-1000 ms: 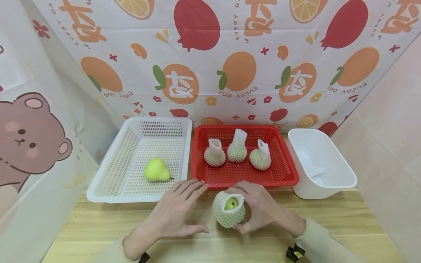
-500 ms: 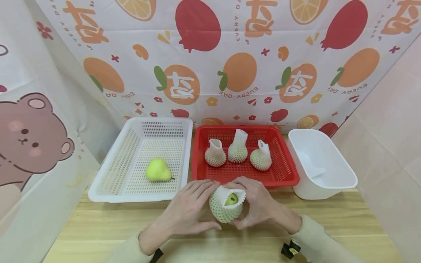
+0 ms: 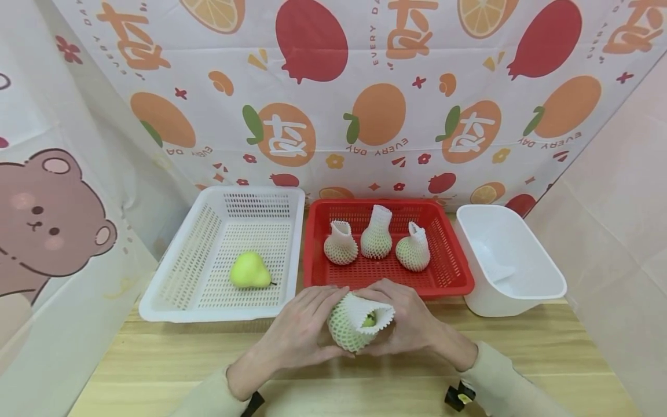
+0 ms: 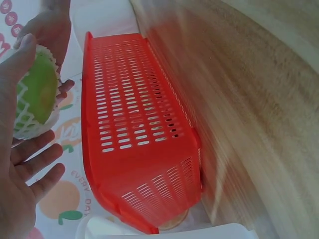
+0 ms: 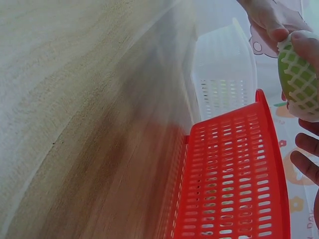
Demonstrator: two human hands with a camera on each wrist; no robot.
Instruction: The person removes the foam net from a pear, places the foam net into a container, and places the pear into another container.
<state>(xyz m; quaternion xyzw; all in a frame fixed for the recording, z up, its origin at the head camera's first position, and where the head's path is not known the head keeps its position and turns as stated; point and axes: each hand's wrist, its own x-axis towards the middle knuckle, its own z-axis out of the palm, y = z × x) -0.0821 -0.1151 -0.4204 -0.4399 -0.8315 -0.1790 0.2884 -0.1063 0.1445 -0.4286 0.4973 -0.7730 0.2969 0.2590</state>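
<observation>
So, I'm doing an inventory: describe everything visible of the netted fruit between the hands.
The rounded green fruit shows through a white, foam-like net sleeve, its zigzag-edged mouth open and tilted rightward. The left hand and right hand hold it from either side, off the table, in front of the red basket.

A small draped booth: fruit-print cloth (image 3: 333, 136) hangs along the back of the wood-grain bench (image 3: 333, 391), bear-print cloth (image 3: 52, 214) beside its left edge, a pale sheet (image 3: 615, 220) beside its right; home, shop or lab, one cannot tell.
</observation>
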